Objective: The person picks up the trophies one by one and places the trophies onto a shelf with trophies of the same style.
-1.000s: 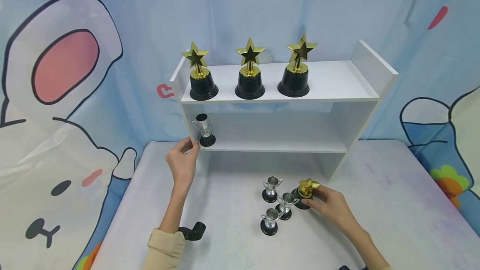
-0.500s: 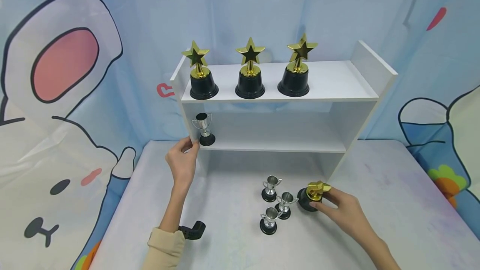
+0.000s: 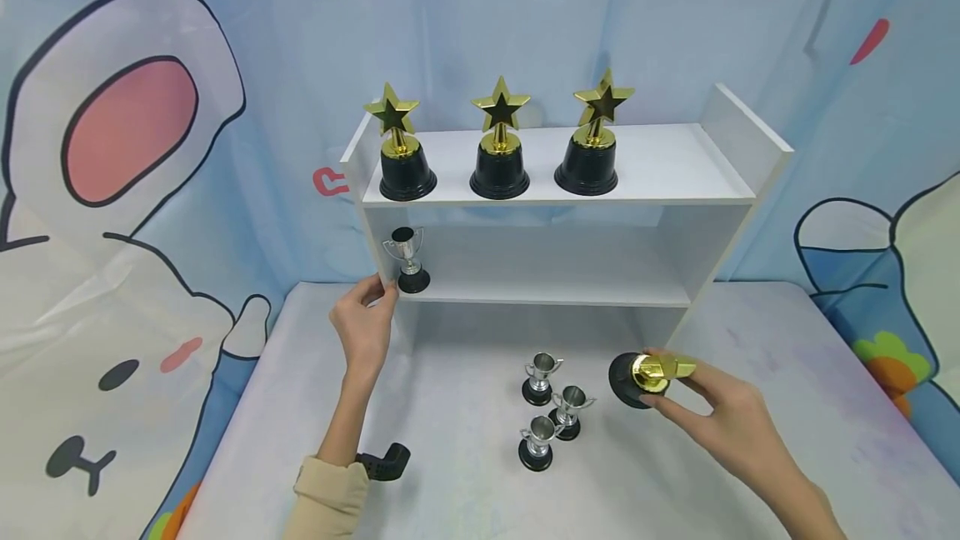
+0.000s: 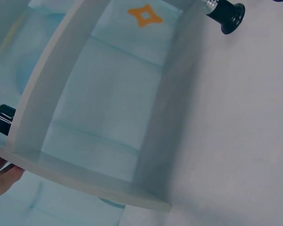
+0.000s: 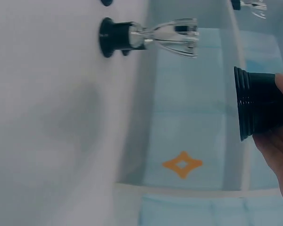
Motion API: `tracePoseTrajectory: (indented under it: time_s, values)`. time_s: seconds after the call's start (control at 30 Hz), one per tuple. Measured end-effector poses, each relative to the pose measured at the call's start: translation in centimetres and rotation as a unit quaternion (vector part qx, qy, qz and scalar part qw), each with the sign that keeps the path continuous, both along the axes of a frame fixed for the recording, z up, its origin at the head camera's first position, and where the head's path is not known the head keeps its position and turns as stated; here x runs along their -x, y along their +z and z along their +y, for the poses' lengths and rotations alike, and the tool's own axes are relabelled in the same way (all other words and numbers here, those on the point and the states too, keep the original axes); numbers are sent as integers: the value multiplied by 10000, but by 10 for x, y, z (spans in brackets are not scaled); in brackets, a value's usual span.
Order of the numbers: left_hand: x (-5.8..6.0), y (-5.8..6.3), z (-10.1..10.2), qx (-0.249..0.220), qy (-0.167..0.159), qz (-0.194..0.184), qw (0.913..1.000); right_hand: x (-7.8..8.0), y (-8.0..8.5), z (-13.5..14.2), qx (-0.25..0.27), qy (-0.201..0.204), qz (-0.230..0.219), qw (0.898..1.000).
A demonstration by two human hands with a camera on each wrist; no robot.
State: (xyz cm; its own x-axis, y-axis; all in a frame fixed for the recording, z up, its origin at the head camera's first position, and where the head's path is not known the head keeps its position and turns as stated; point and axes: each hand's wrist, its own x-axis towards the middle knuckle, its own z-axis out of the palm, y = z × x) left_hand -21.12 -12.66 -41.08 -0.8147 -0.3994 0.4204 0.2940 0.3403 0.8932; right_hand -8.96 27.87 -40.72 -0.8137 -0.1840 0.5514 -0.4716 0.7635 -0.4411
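My right hand (image 3: 720, 407) grips a gold star trophy (image 3: 660, 372) by its black base, tilted and raised off the table; the right wrist view shows the black base (image 5: 262, 103) in the air. At the white shelf's (image 3: 540, 302) left side panel, my left hand (image 3: 365, 323) pinches the front edge, thumb inside and fingers (image 4: 4, 181) outside. Just beside that thumb, a silver cup trophy (image 3: 406, 257) stands on the middle board. Left of the raised trophy, silver cup trophies stand upright on the table: a rear one (image 3: 542, 377), a middle one (image 3: 570, 411) and a front one (image 3: 538, 442).
Three gold star trophies line the top board: left (image 3: 403, 144), middle (image 3: 500, 140) and right (image 3: 592, 136). The shelf's right side panel (image 3: 686, 252) rises near my right hand. A blue cartoon curtain (image 3: 300, 65) hangs behind the white table (image 3: 450, 498).
My right hand has lifted the gold star trophy off the table and carried it to the right, away from the silver cups. My left hand stays at the shelf panel.
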Motion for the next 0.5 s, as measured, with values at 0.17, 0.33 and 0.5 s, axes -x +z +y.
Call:
tracePoseTrajectory:
  time_s: [0.17,0.33,0.5]
  values:
    - [-1,0,0,-32,-16,-27,10000,-3,29,1,-178,134,200,9996]
    - [-1,1,1,-12,-41,-3,10000,-2,56,2,-262,140,319,9990]
    - [-1,1,0,35,-23,4,10000,5,81,6,-178,369,527,9978]
